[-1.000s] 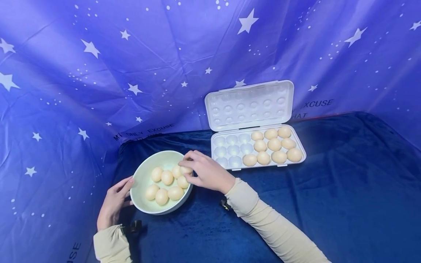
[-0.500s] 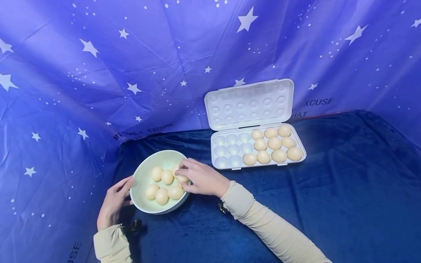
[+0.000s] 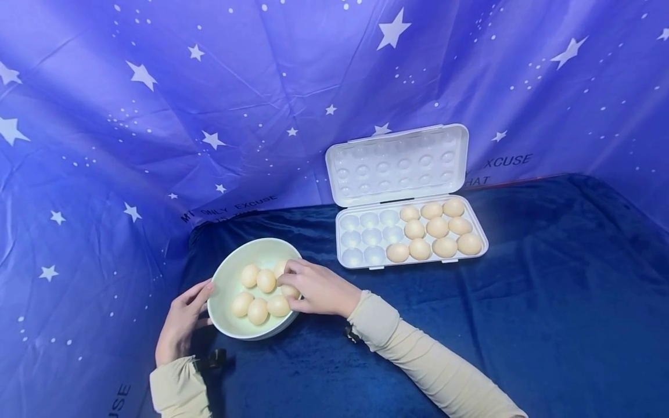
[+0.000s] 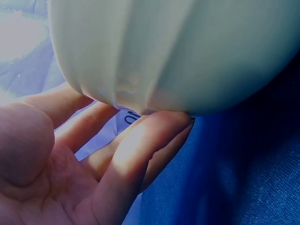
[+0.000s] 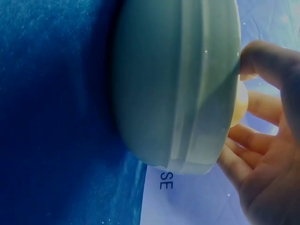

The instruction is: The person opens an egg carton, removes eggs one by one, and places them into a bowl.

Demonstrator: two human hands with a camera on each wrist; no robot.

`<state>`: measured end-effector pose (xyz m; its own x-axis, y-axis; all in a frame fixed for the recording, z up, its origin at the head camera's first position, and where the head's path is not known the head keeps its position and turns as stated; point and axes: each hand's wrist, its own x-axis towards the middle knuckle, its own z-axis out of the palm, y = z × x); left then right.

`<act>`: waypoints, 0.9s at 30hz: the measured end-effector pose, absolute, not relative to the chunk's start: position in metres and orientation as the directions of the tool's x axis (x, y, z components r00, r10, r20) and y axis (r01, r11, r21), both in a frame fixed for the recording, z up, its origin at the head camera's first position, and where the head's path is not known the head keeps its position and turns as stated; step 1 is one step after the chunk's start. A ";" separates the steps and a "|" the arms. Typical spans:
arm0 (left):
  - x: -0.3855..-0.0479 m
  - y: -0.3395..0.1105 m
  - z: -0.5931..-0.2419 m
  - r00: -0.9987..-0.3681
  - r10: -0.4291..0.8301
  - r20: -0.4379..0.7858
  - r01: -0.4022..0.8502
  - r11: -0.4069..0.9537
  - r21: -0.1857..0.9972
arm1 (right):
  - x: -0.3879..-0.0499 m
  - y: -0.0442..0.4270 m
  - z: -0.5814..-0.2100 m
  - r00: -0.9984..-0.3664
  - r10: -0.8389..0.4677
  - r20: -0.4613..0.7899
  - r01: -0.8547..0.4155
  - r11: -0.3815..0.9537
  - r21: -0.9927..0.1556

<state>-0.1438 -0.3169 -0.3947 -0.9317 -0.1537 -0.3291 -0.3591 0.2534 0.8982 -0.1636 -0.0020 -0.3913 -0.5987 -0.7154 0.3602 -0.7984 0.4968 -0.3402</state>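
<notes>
A pale green bowl [image 3: 225,313] with several light brown eggs [image 3: 258,312] inside stands on the dark blue cloth. My left hand [image 3: 180,322] holds the bowl's left side, fingertips against its outer wall in the left wrist view. Over the bowl's right rim reaches my right hand [image 3: 321,285], thumb and fingers around one egg [image 3: 289,288]. This egg is partly hidden by the fingers; in the right wrist view a bit of egg [image 5: 240,105] shows past the rim. Behind on the right lies a white egg carton [image 3: 366,268], lid raised, with several eggs [image 3: 437,227] in its right part.
The carton's lid [image 3: 397,165] leans back near a purple-blue curtain [image 3: 292,69] with white stars, which hangs behind and at the left. Dark blue cloth [image 3: 549,302] covers the table. A black wrist strap [image 3: 351,332] shows at the right cuff.
My right hand has moved down and slightly toward me at the bowl's right side, from the rim to lower among the eggs. The left hand and bowl have stayed in place.
</notes>
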 end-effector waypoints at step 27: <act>-0.142 -0.314 -0.394 -0.934 -0.172 -0.315 -0.353 0.287 0.890 | -0.160 -0.010 -0.395 -0.502 -0.793 0.345 -0.859 0.504 -0.090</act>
